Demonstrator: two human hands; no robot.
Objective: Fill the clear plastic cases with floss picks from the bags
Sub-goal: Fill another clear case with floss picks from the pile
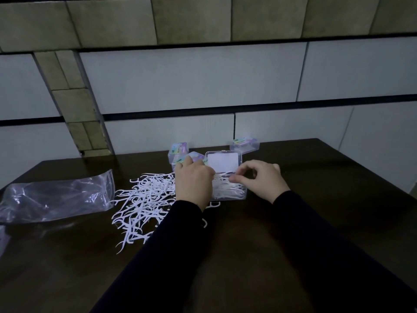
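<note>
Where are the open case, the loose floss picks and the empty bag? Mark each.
open case (223, 161): head view, raised lid.
loose floss picks (144, 199): head view, pile's middle.
empty bag (56, 197): head view, bag's middle.

From my remote seat the place read as a plain indoor work corner, more a home or small packing spot than a lab or shop, though I could not tell which. A dark brown wooden table (316, 199) stood pushed against a wall of large pale panels (191, 77) split by black horizontal strips (270, 106), with olive-tan blocks (112, 21) across the top and down a column (74, 98) at the left. The light was dim. Loose floss picks (144, 199), an emptied clear plastic bag (56, 197) and small clear cases (244, 144) on the tabletop pointed to hand packing.
</note>
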